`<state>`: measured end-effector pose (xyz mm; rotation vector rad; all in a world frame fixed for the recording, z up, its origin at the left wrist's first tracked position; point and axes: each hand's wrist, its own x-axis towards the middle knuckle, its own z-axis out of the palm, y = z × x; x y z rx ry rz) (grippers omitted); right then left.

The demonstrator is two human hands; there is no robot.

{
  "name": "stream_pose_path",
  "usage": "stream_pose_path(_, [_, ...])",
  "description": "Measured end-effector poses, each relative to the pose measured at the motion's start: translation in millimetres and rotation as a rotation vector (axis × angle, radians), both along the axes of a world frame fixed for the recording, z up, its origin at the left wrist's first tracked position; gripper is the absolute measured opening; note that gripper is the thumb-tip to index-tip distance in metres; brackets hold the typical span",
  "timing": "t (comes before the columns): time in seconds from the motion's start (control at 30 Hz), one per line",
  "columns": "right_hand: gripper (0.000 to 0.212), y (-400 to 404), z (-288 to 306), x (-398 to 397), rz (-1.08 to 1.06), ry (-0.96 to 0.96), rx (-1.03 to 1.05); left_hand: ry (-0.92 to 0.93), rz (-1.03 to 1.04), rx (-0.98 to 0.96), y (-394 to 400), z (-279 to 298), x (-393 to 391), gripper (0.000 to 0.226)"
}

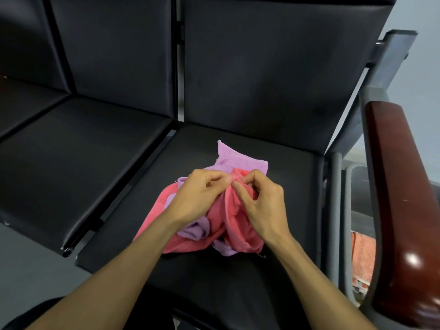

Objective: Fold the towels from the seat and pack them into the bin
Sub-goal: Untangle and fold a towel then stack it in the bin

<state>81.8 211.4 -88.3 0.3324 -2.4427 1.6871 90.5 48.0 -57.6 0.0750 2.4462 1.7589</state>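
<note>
A row of black padded seats (78,158) runs leftward; the towels sit on the rightmost seat (292,167), with bare cushion behind them and to both sides. A grey frame post (333,198) and a glossy brown armrest (400,186) bound the seat's right edge.

The crumpled heap runs from the near edge toward the backrest. The pink towel (235,222) lies bunched in loose folds on top; the lilac towel (235,158) lies under it, one flat corner pointing toward the backrest, more lilac showing through near the front.

The left hand (197,196) and right hand (259,201) meet at the heap's middle, each pinching the pink towel's edge between thumb and curled fingers.
</note>
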Motion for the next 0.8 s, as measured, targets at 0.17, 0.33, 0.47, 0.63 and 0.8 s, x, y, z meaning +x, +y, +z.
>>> stream_pose_path(0.17, [0.015,0,5,0,0.136,0.036,0.106,0.112,0.092,-0.076,-7,0,2,0.007])
stream_pose_path(0.33, [0.037,5,-4,-4,0.028,0.032,0.300,0.082,0.169,-0.134,-31,-10,3,0.014])
stream_pose_path(0.47, [0.023,7,-9,-6,0.143,0.038,0.373,0.072,0.300,-0.169,-56,-17,3,0.020])
stream_pose_path(0.63, [0.035,9,-11,-6,0.085,0.034,0.426,0.035,0.407,-0.196,-81,-27,6,0.015])
stream_pose_path(0.8, [0.027,17,-14,-8,0.009,0.054,0.564,0.029,0.539,-0.177,-99,-33,4,0.022])
